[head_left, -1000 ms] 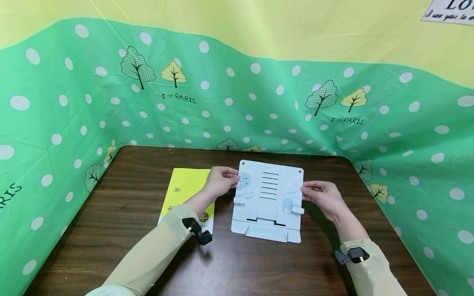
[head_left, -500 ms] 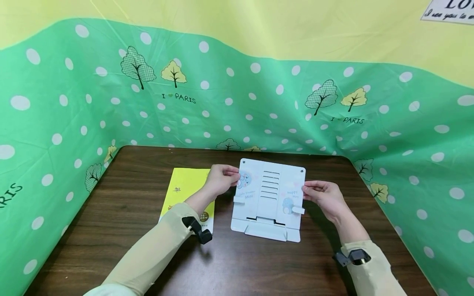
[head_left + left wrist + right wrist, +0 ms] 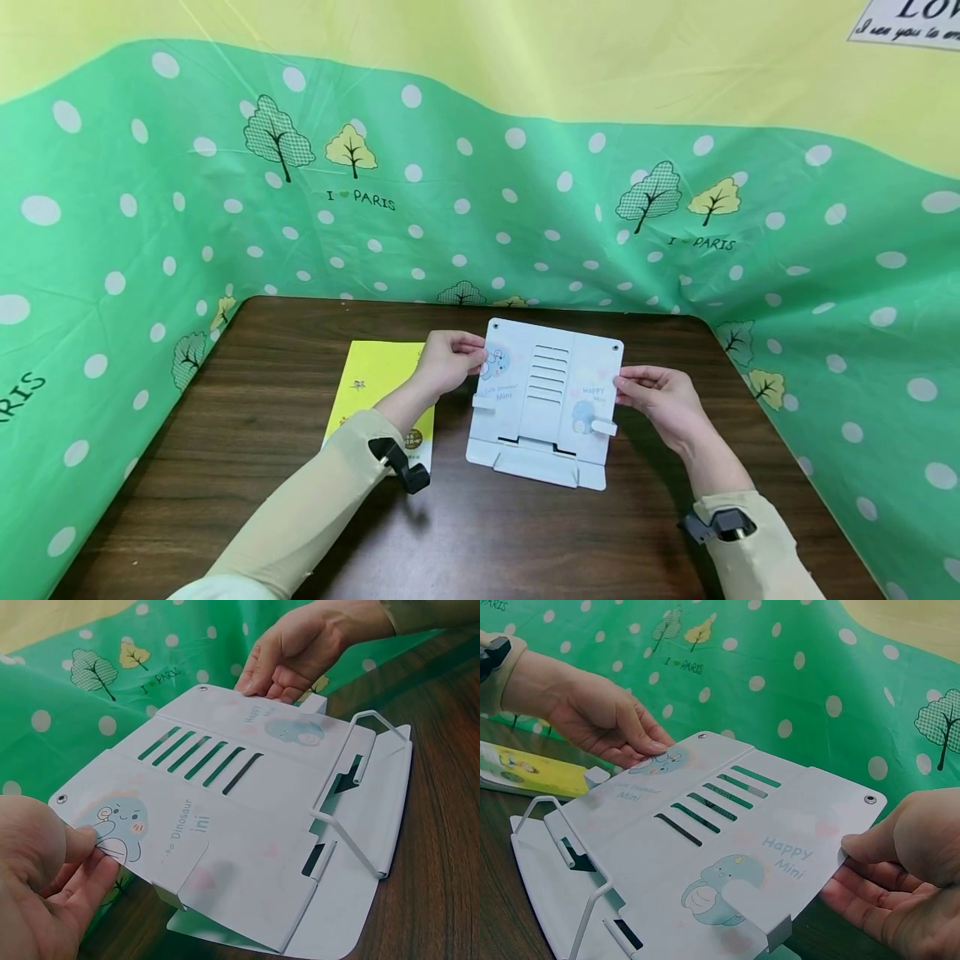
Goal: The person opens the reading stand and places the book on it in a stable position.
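Observation:
A white book stand (image 3: 543,375) with slots and blue dinosaur prints is tilted up over its base plate on the dark table. My left hand (image 3: 448,363) pinches its left edge between thumb and fingers, near the upper corner. On the opposite edge my right hand (image 3: 663,402) pinches the panel with the thumb on top. In the left wrist view the base plate (image 3: 367,900) lies on the wood, and a white wire page holder (image 3: 349,844) stands at the front. Small white clips (image 3: 761,915) stick out at both sides of the panel.
A yellow book (image 3: 375,375) lies on the wooden table (image 3: 247,417) left of the stand, partly hidden by the left forearm. Behind the table hangs a green cloth (image 3: 510,217) with white dots and trees.
The panel's top edge has risen slightly and tilted a little to the right, with the right hand shifting along slightly. Both hands keep their hold. The yellow book has not moved.

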Action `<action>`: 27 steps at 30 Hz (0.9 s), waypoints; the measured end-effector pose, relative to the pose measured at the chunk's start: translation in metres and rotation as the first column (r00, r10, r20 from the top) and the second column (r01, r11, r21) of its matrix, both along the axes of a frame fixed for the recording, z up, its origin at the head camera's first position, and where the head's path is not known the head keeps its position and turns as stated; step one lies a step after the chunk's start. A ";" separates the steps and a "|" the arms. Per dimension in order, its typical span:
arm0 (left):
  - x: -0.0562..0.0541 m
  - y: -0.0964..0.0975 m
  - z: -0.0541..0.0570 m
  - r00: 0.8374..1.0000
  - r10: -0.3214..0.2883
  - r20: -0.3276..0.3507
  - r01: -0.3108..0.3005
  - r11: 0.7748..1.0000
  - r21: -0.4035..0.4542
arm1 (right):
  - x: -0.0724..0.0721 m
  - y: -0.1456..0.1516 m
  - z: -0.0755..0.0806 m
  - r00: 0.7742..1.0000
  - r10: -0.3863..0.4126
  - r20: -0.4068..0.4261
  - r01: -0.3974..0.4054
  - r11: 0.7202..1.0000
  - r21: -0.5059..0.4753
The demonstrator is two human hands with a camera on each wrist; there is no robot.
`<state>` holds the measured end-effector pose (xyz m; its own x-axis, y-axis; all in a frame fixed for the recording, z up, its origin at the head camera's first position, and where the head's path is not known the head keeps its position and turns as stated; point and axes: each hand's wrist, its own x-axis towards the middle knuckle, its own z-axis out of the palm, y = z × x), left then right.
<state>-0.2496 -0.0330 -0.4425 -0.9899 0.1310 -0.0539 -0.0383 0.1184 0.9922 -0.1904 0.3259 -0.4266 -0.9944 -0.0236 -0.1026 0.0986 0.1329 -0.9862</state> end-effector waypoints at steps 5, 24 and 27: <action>0.001 0.000 0.004 1.000 -0.010 -0.015 0.010 1.000 -0.001 | 0.002 0.001 0.002 1.000 0.003 -0.011 -0.003 1.000 -0.009; 0.001 0.001 0.010 0.998 -0.019 -0.066 0.018 1.000 -0.019 | 0.009 0.000 0.014 0.998 0.001 -0.056 -0.006 0.996 -0.086; 0.001 0.001 0.011 0.997 -0.019 -0.075 0.018 1.000 -0.024 | 0.011 0.000 0.016 0.998 -0.002 -0.068 -0.004 0.996 -0.092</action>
<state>-0.2483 -0.0323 -0.4312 -0.9887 0.1490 0.0177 0.0390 0.1410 0.9892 -0.1797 0.3261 -0.4108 -0.9990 -0.0311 -0.0323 0.0310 0.0416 -0.9987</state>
